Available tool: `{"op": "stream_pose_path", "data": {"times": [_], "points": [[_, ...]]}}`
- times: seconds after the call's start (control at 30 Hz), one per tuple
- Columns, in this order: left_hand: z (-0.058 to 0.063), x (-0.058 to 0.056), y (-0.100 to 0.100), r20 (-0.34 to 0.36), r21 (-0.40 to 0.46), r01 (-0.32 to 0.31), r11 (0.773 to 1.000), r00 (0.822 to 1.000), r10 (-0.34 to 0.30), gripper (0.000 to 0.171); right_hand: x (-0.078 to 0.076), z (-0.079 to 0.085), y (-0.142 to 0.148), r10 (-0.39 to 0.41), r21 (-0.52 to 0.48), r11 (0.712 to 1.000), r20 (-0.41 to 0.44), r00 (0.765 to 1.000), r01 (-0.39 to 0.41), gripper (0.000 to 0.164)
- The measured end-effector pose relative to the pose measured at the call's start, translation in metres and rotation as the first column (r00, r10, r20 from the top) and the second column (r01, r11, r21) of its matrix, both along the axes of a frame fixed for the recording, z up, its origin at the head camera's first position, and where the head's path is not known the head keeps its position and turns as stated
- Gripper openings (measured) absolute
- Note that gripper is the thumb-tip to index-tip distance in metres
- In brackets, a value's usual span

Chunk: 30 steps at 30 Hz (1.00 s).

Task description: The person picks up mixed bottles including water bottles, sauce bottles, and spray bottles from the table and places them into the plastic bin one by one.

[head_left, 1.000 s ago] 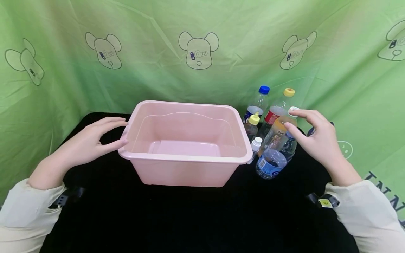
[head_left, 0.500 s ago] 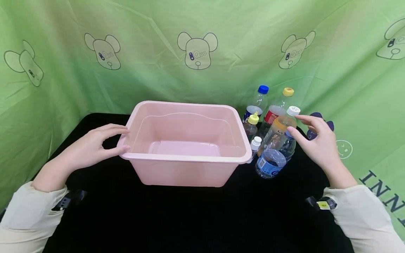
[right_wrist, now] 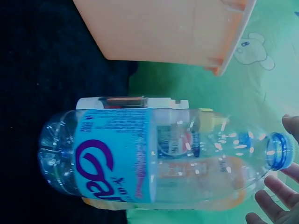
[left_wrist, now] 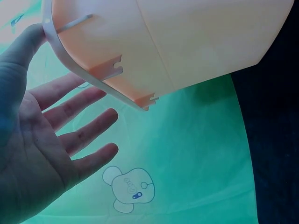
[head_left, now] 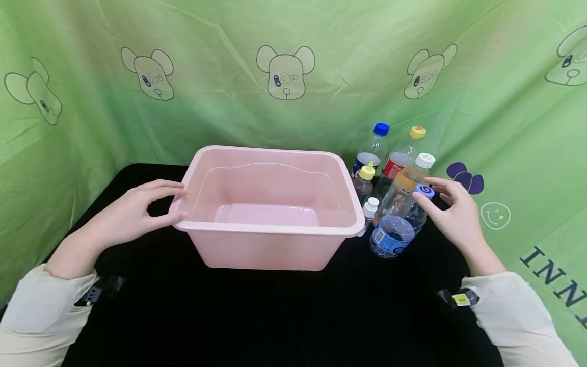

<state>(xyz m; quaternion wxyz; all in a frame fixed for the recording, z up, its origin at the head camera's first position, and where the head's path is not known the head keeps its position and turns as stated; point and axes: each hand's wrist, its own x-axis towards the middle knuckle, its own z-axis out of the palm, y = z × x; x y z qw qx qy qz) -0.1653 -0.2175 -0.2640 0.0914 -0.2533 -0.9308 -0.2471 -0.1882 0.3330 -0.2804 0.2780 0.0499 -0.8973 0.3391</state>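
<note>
In the head view a pink plastic tub [head_left: 275, 250] stands in the middle of the black-covered table. My left hand [head_left: 135, 214] touches its left rim with thumb and fingertips, the other fingers spread loosely in the left wrist view. To the right of the tub, a clear bottle [right_wrist: 117, 154] with a blue label and a blue cap [head_left: 424, 191] stands upright. My right hand [head_left: 456, 219] is at that cap, thumb on one side and fingers on the other. In the right wrist view the fingers [right_wrist: 273, 196] are loosely bent, and a firm grip does not show.
Behind the blue-labelled bottle stand a white-capped bottle [head_left: 425, 160], a yellow-capped one [head_left: 417, 133] and a blue-capped one [head_left: 381, 129]. Two small bottles, a yellow-topped one [head_left: 367, 172] and a white-capped one [head_left: 371, 205], stand close beside the tub. A green curtain [head_left: 206, 117] hangs behind.
My right hand has moved down and left from the white-capped bottle to the blue cap of the front bottle. My left fingers have settled slightly lower on the tub's rim.
</note>
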Motion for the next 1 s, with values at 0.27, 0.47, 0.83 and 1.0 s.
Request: {"op": "stream_pose_path", "data": {"times": [0.27, 0.47, 0.83, 1.0], "points": [[-0.001, -0.001, 0.001, -0.028, 0.001, -0.004, 1.000, 1.000, 0.004, 0.042, -0.001, -0.009, 0.001, -0.010, 0.001, 1.000, 0.021, 1.000, 0.010, 0.043], [-0.001, -0.001, 0.002, -0.028, 0.003, -0.002, 1.000, 1.000, 0.002, 0.041, -0.003, -0.014, 0.002, -0.039, 0.008, 0.999, 0.032, 0.999, 0.039, 0.042], [-0.002, -0.001, 0.000, -0.035, 0.008, -0.005, 1.000, 0.999, 0.005, 0.041, -0.004, -0.011, -0.001, -0.014, -0.029, 0.999, -0.010, 1.000, 0.013, 0.033], [-0.002, -0.002, 0.000, -0.046, 0.005, 0.001, 1.000, 0.999, 0.000, 0.041, -0.004, -0.009, -0.002, 0.002, -0.039, 0.999, -0.031, 1.000, -0.004, 0.030]]}}
